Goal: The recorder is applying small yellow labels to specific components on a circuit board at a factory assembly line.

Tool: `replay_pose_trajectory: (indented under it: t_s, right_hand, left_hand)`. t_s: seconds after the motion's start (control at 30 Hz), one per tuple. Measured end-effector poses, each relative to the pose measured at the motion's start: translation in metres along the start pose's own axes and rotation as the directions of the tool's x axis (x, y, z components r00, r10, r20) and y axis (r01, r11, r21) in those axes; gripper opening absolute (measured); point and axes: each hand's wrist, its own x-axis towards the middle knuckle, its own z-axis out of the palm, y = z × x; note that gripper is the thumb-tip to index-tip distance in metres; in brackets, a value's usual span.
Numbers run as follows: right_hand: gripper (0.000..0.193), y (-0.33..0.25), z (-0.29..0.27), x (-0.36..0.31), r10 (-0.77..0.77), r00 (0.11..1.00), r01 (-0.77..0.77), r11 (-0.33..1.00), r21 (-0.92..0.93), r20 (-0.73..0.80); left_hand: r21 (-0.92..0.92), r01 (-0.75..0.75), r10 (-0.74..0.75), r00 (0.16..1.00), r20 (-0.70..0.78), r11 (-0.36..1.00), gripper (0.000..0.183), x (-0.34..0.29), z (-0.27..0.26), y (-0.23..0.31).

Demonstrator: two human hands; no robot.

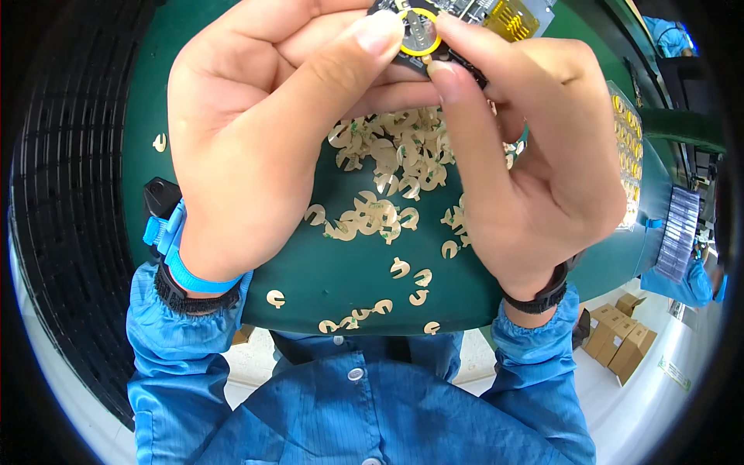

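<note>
Near the top of the head view, my left hand (pixel 263 139) is closed around a dark circuit board (pixel 470 11) with gold contacts at its right end. On the board lies a silver coin cell (pixel 421 33) with a yellow ring around its edge. The left thumb presses on the ring's left side. With thumb and index finger, my right hand (pixel 542 163) pinches at the ring's lower right edge, where a small tab shows. Fingers of both hands cover part of the board. Below them is a loose pile of cream, notched round stickers (pixel 407 147).
The green table mat (pixel 271 318) carries more scattered stickers towards its near edge. A black slatted rack (pixel 66 194) stands along the left. On the right are a tray of yellow-ringed round parts (pixel 626 147), cardboard boxes (pixel 616 333) on the floor and other people in blue sleeves.
</note>
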Motion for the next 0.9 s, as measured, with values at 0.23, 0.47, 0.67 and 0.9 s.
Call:
replay_pose_trajectory:
  t_s: [0.23,0.47,0.67,0.9]
  right_hand:
    - [0.037,0.015,0.006,-0.014,0.128,0.990,-0.102,0.945,0.310,-0.065]
    - [0.038,0.017,-0.001,-0.013,0.096,0.994,-0.104,0.955,0.278,0.044]
    - [0.038,0.016,0.000,-0.012,0.101,0.994,-0.111,0.956,0.271,0.051]
    - [0.039,0.013,0.000,-0.011,0.101,0.994,-0.111,0.955,0.274,0.048]
  left_hand:
    - [-0.045,0.032,-0.032,0.999,-0.001,0.998,0.036,-0.001,-0.003,0.002]
    - [-0.063,0.035,-0.035,0.999,0.004,0.997,0.036,0.000,-0.003,0.002]
    - [-0.038,0.027,-0.027,1.000,-0.010,0.999,0.033,0.000,-0.004,0.000]
    - [-0.074,0.031,-0.032,0.999,-0.015,0.997,0.032,0.000,-0.003,0.000]
